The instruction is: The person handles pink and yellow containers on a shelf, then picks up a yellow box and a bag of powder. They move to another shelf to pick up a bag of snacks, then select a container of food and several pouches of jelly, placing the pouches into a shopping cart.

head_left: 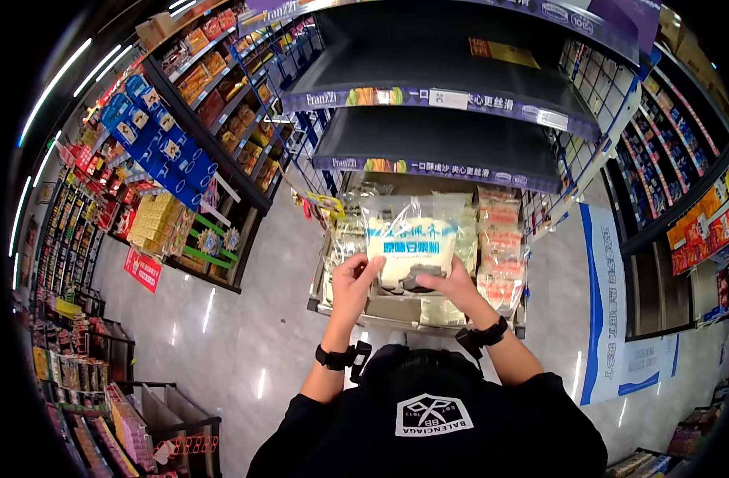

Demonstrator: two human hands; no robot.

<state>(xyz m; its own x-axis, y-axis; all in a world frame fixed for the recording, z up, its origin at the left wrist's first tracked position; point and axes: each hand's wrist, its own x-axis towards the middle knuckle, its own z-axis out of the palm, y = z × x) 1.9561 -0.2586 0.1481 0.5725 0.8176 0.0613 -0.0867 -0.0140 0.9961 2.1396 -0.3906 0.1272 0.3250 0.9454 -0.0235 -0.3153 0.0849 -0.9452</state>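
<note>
A clear bag of pale powder with blue lettering [412, 239] is held upright between both hands, above a low bin of packaged bags. My left hand [355, 280] grips its lower left edge, thumb in front. My right hand [453, 285] holds the lower right corner, its thumb over the front. Beneath and beside the held bag, more clear bags lie in the bin [380, 311], with red-and-white packs [501, 239] along its right side.
Dark shelves with purple edge strips [412, 167] stand just beyond the bin. Stocked racks [229, 119] line the left, and more shelves [667, 135] the right. A blue-and-white banner [603, 303] lies on the grey floor [237, 342] at right.
</note>
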